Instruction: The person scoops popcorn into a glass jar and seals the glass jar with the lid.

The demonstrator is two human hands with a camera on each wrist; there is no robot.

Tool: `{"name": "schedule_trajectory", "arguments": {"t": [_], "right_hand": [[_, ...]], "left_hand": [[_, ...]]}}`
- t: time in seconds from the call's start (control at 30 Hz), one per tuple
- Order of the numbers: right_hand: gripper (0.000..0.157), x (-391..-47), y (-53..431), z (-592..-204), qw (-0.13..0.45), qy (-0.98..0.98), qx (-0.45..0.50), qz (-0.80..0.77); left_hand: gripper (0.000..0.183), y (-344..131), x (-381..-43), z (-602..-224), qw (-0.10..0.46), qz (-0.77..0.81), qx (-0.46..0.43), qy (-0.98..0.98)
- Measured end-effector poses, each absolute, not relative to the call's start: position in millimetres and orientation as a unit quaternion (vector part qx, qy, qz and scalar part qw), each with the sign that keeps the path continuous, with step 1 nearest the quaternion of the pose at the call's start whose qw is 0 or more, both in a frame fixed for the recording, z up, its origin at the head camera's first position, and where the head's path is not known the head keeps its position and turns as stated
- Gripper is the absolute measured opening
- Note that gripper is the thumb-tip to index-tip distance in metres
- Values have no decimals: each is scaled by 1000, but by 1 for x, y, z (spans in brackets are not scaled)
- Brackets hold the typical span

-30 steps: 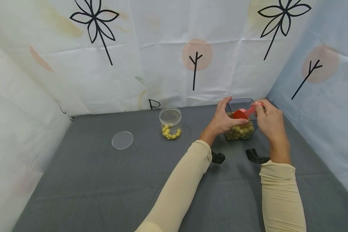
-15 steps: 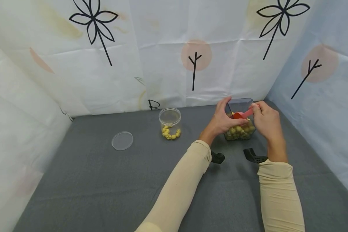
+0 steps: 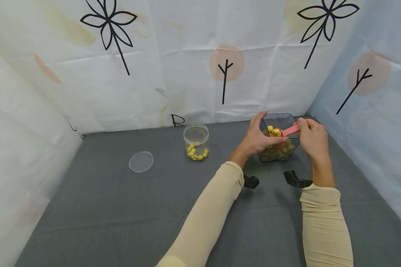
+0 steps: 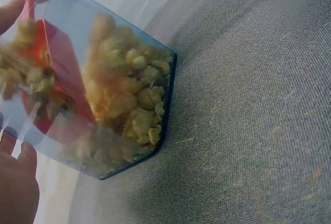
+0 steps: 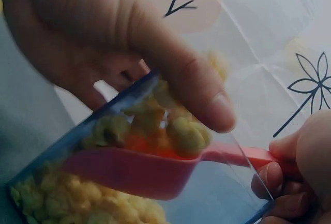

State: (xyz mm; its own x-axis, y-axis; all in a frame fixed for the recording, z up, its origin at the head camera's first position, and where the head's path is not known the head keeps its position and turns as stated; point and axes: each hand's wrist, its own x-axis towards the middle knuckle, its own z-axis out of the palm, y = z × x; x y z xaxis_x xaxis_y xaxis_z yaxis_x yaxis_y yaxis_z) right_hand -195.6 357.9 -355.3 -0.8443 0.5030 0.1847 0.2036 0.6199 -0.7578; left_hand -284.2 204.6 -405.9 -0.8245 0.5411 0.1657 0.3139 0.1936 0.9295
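Two hands on one clear square container, at the right end of the grey bench, close to the back wall. Half a second ago the head view had the pink scoop showing its red bowl down in there; now yellow popcorn covers that spot, and the right hand sits a touch further right, pinching the handle. The left hand hasn't budged, thumb and fingers wrapped round the container.

Wrist cams help a lot, btw. Through the see-through wall, the right one gets the scoop side-on with popcorn heaped in its bowl, which the head view mostly loses behind the left thumb. The left one shows the pile under it, kinda blurry. Only the head view catches the round jar with some popcorn and the clear disc lid lying left of it.
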Motion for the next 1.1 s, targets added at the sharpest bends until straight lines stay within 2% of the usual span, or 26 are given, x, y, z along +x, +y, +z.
{"name": "schedule_trajectory", "arguments": {"t": [0.27, 0.6, 0.87, 1.1], "right_hand": [[52, -197, 360, -357, 188, -859, -212, 427], [54, -199, 352, -353, 179, -795, -293, 500], [28, -197, 361, -350, 191, -691, -318, 620], [27, -195, 367, -349, 177, -657, -321, 659]], "left_hand": [[103, 204, -283, -403, 102, 572, 281, 764], [104, 202, -283, -404, 96, 560, 287, 771], [105, 203, -283, -404, 93, 565, 284, 769], [106, 203, -282, -404, 90, 563, 283, 771]]}}
